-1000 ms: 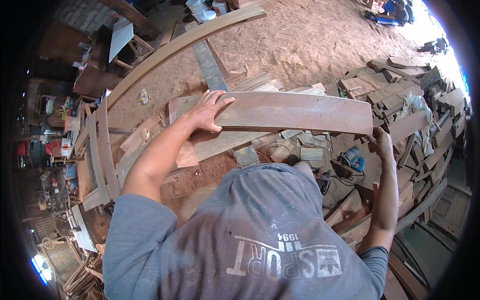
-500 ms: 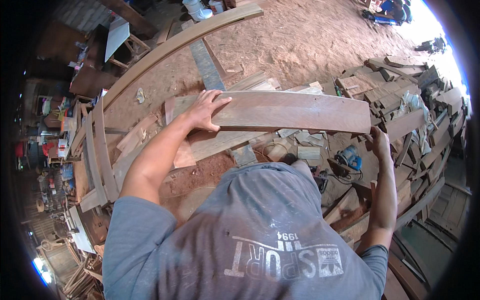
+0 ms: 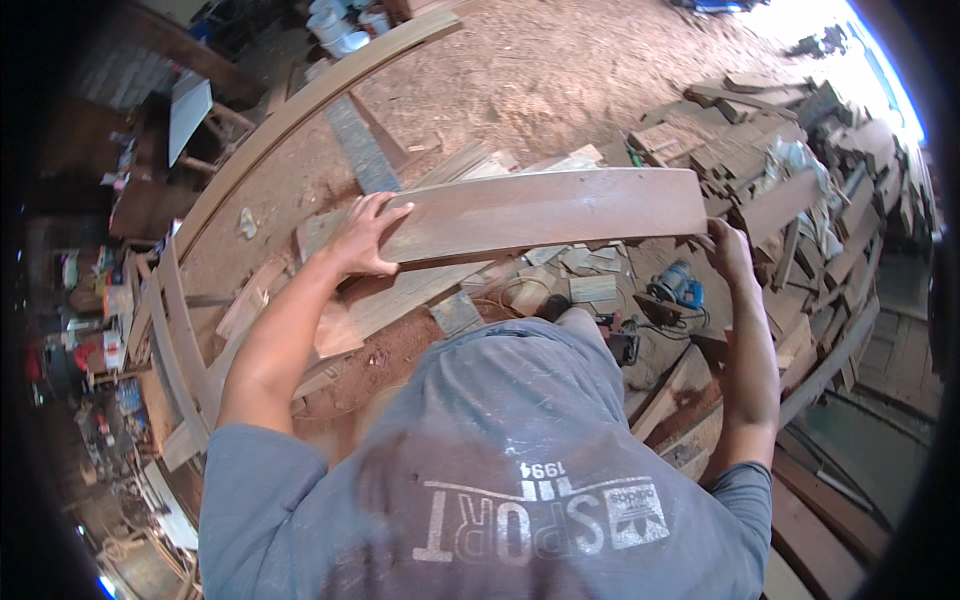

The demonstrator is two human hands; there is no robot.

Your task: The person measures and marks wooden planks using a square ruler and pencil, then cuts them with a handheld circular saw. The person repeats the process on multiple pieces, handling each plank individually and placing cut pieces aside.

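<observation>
A long, wide wooden plank [image 3: 545, 208] runs crosswise before me. My left hand [image 3: 365, 237] grips its left part, fingers over the upper face and thumb at the near edge. At the other end, my right hand [image 3: 728, 247] has its fingers curled around the lower right corner. Loose boards [image 3: 410, 292] and offcuts [image 3: 590, 288] lie beneath and behind the plank. A blue power tool [image 3: 675, 287] sits on the ground below my right hand, and another dark tool [image 3: 622, 340] lies nearer my legs.
A long beam [image 3: 300, 105] stretches diagonally at upper left. Wood stacks [image 3: 760, 150] crowd the right; sawdust-covered ground [image 3: 520, 85] stretches behind. White buckets [image 3: 335, 30] stand at the top, a cluttered bench [image 3: 120, 385] at left, and a white-topped trestle [image 3: 190, 118] at upper left.
The whole view has shifted, with the surroundings moving left and up in the picture. The plank's right end appears slightly higher, tilting it a little. Both hands keep their grip.
</observation>
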